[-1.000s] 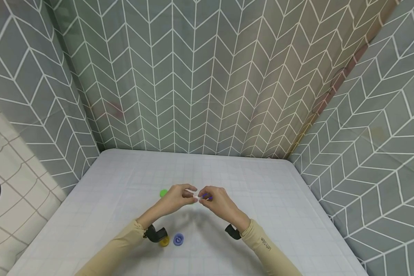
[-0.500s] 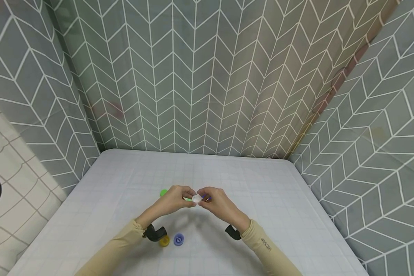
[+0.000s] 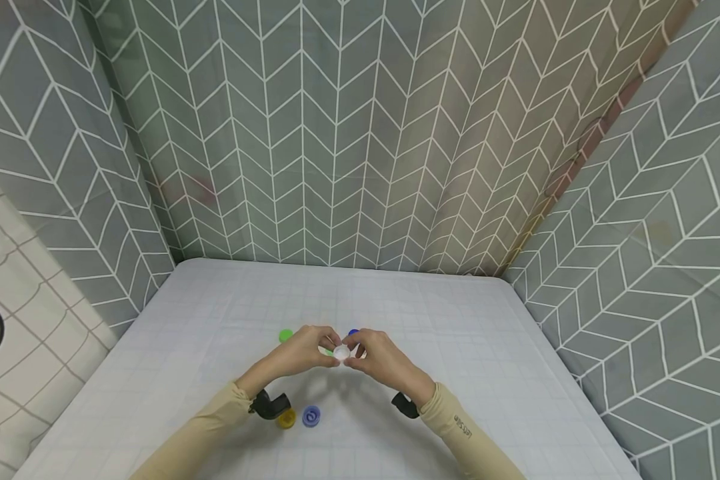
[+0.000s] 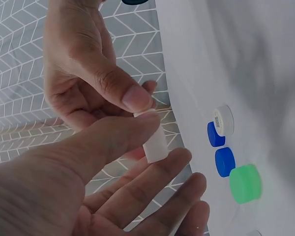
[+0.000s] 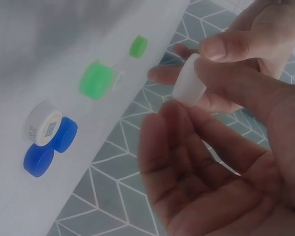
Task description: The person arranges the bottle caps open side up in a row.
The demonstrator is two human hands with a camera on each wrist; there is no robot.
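Note:
Both hands meet near the middle of the table, raised above it, with a white bottle cap (image 3: 341, 353) between them. My left hand (image 3: 303, 350) pinches the cap between thumb and fingers from the left. From the right, my right hand (image 3: 385, 357) pinches the same cap at its rim. The head view shows the cap's round face turned toward the camera. Side-on, the white cap (image 5: 189, 83) appears as a short, smooth cylinder in the right wrist view, both thumbs on its near edge. The other fingers of the right hand (image 5: 211, 191) spread loosely below it.
Beyond the hands lie two blue caps (image 4: 225, 162), a white cap with a printed code (image 4: 224, 120) and a large green cap (image 4: 246, 184). A smaller green cap (image 5: 138, 46) sits farther left. Near the left wrist are a yellow cap (image 3: 286, 419) and a periwinkle cap (image 3: 311, 416).
The white cap has turned so that its round face shows to the head camera. Both hands have dropped slightly toward the person, uncovering a blue cap behind the right hand.

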